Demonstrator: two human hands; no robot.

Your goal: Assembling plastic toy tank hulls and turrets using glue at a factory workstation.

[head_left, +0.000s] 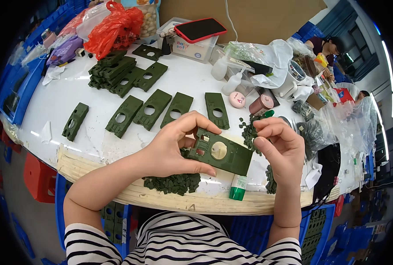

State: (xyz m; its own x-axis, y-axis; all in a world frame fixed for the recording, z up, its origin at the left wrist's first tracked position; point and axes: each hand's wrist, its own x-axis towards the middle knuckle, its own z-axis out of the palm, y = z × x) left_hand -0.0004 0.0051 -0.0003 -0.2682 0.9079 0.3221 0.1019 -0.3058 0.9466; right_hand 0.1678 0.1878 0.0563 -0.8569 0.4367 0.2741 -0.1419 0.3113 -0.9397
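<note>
My left hand (181,145) grips a dark green plastic toy tank hull (236,157) by its left end, thumb below and fingers above. Through the hull's round hole a pale surface shows. To the right of it, my right hand (282,148) is raised with thumb and fingers pinched together; whatever they hold, if anything, is too small to make out. Under the hull lies a heap of small green plastic pieces (172,183), and beside it is a white bottle with a green cap (237,193). More small green pieces (249,134) lie partly behind my right hand.
Several similar hulls (152,109) lie spread across the white table (83,154), with a stack of them (112,73) farther back. A red-cased phone (201,30) rests on a plastic box. White squeeze bottles (233,82), a pink tin (261,104) and plastic bags crowd the right.
</note>
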